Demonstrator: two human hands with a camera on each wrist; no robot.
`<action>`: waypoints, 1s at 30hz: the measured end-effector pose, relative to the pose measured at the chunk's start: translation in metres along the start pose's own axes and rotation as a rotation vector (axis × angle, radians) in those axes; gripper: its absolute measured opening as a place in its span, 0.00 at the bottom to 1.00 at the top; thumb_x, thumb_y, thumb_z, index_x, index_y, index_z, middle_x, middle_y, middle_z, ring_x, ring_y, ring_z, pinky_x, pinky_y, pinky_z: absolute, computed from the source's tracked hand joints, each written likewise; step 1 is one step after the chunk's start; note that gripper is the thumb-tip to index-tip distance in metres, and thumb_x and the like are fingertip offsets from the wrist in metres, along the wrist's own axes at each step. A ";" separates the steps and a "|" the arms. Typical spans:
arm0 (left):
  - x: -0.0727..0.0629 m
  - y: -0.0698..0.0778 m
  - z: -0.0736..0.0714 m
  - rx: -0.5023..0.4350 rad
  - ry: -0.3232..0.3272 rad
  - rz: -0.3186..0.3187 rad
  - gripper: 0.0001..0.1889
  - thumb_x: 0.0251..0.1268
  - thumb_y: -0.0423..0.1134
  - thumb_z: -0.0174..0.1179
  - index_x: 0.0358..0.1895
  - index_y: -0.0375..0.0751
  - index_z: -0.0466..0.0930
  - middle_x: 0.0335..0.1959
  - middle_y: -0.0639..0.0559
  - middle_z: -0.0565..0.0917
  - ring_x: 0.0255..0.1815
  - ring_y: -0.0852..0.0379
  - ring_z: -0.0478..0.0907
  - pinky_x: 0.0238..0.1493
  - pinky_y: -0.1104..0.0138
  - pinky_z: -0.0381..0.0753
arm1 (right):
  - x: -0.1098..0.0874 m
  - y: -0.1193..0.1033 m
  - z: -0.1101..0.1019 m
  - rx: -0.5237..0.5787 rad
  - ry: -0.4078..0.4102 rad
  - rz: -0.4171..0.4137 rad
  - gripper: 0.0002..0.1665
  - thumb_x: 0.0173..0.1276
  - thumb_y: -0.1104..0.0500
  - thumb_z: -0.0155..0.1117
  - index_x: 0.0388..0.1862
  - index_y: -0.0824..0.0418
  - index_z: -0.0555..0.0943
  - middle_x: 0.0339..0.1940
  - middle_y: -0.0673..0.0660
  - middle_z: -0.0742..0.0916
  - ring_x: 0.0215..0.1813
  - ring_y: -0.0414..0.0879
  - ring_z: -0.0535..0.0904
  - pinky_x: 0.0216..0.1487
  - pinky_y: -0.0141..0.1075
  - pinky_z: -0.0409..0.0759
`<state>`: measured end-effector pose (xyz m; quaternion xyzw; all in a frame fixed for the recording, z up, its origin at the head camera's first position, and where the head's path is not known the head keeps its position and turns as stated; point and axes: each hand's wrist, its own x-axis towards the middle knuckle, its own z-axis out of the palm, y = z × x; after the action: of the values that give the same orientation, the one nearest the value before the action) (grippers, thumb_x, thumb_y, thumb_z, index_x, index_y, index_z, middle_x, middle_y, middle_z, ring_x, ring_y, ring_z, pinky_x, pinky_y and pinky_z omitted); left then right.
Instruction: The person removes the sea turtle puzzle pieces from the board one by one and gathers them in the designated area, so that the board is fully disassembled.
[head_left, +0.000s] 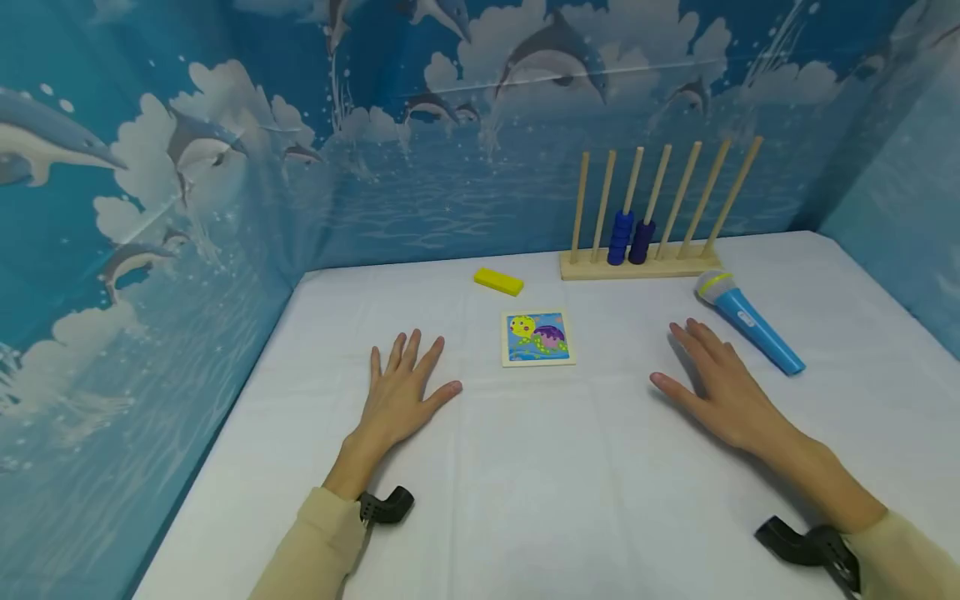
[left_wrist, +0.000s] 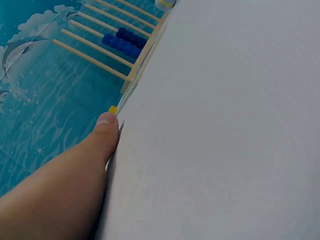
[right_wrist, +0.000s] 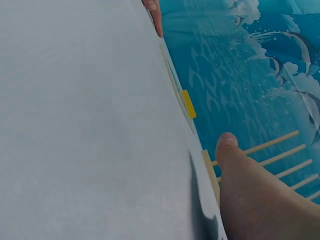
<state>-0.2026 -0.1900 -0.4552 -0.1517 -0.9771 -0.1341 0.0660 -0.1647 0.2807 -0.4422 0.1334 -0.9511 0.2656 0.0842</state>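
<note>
Presently, in the head view, the left hand (head_left: 401, 392) is spread over the white table (head_left: 525, 467), holding nothing, to the left of a turtle picture (head_left: 538, 339) and apart from it. The right hand (head_left: 723, 392) is also released, its fingers extended, just beside a blue microphone (head_left: 757, 329); a shadow lies near this hand, and I cannot tell whether the palm touches the cloth. A yellow block (head_left: 498, 282) lies behind the picture, and a counting rack (head_left: 645, 271) stands at the back, with blue rings (head_left: 620, 237) and dark purple rings (head_left: 642, 242) on two pegs. As I judge, both hands are at rest, so loose fingers and some free space around each thing serve well.

In the left wrist view, the left thumb (left_wrist: 107, 130) is extended, and a bit of the yellow block shows past its tip. The picture lies flat, so a pinch at two opposite edges would probably suit it best.

In the right wrist view, the right thumb (right_wrist: 229, 145) is extended too and hides part of the rack. The microphone may roll, I think; therefore a wrap around its handle would be safer than a fingertip push.
</note>
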 end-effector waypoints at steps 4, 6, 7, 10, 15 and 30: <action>0.007 0.004 0.004 -0.005 -0.017 0.000 0.47 0.71 0.77 0.47 0.86 0.57 0.56 0.88 0.41 0.50 0.89 0.39 0.41 0.82 0.32 0.30 | 0.013 -0.004 0.003 0.018 -0.045 0.048 0.51 0.79 0.37 0.59 0.86 0.66 0.55 0.84 0.77 0.57 0.83 0.78 0.50 0.81 0.73 0.43; 0.012 0.007 0.004 -0.005 -0.017 0.004 0.47 0.71 0.77 0.47 0.86 0.57 0.56 0.88 0.41 0.50 0.89 0.39 0.41 0.82 0.32 0.30 | 0.023 -0.009 0.005 0.024 -0.064 0.074 0.52 0.79 0.35 0.57 0.86 0.66 0.55 0.84 0.77 0.57 0.83 0.78 0.50 0.79 0.75 0.46; 0.015 0.009 0.005 -0.001 -0.017 0.004 0.47 0.71 0.78 0.46 0.86 0.57 0.56 0.88 0.42 0.50 0.89 0.39 0.41 0.83 0.33 0.30 | 0.029 -0.012 0.007 0.026 -0.072 0.084 0.52 0.79 0.34 0.57 0.86 0.66 0.55 0.84 0.77 0.57 0.83 0.78 0.50 0.78 0.76 0.48; 0.023 0.014 0.005 0.005 -0.012 0.011 0.47 0.71 0.78 0.45 0.86 0.57 0.55 0.88 0.42 0.51 0.89 0.41 0.42 0.83 0.34 0.31 | 0.046 -0.021 0.015 0.023 -0.076 0.094 0.53 0.79 0.32 0.55 0.85 0.67 0.56 0.84 0.76 0.58 0.83 0.77 0.51 0.76 0.77 0.51; 0.036 0.022 0.008 -0.002 -0.031 0.030 0.49 0.70 0.79 0.46 0.87 0.57 0.51 0.88 0.43 0.50 0.89 0.42 0.41 0.84 0.35 0.32 | 0.073 -0.038 0.034 0.046 -0.063 0.074 0.52 0.79 0.32 0.54 0.83 0.69 0.59 0.84 0.75 0.60 0.84 0.74 0.52 0.80 0.72 0.52; 0.078 0.044 0.019 -0.007 -0.090 0.125 0.53 0.64 0.82 0.49 0.87 0.61 0.48 0.88 0.48 0.49 0.90 0.45 0.40 0.85 0.38 0.34 | 0.139 -0.069 0.080 0.185 0.002 0.078 0.42 0.84 0.36 0.46 0.83 0.64 0.64 0.84 0.68 0.65 0.86 0.66 0.55 0.83 0.64 0.52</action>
<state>-0.2646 -0.1225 -0.4497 -0.2184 -0.9672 -0.1264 0.0298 -0.2829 0.1530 -0.4440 0.1033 -0.9269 0.3553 0.0621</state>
